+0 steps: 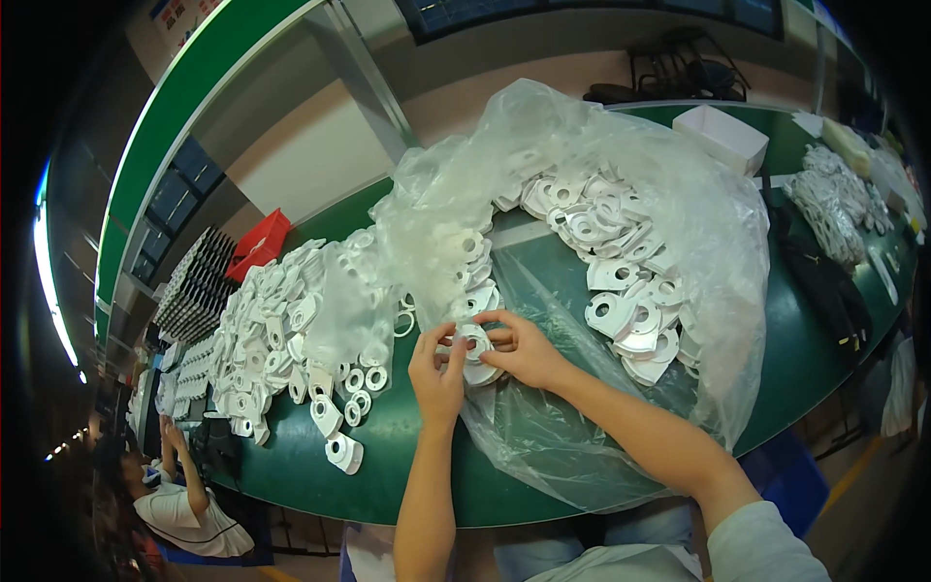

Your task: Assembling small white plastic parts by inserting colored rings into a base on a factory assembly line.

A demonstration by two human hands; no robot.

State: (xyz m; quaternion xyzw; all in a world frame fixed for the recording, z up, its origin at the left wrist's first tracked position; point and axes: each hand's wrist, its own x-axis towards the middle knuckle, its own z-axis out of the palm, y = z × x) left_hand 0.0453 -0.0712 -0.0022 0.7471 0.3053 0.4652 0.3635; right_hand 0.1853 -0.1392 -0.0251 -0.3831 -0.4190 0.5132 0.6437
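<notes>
My left hand [438,380] and right hand [527,354] pinch a white ringed part [476,343] between thumbs and curled fingers, toward the eight o'clock side of a clear plastic bag [725,233]. More white parts [621,291] lie at two o'clock; at nine, a loose heap [273,339] covers the green table [398,466]; a red bin [260,244] sits at ten.

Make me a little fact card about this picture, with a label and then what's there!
Left hand: the left hand holds a white part with a round hole
Right hand: the right hand has its fingers on the same part
Beside the hands: a clear plastic bag with more white parts
To the left: a big pile of white parts
Table: green table
Boxes: red bin, white box
</notes>
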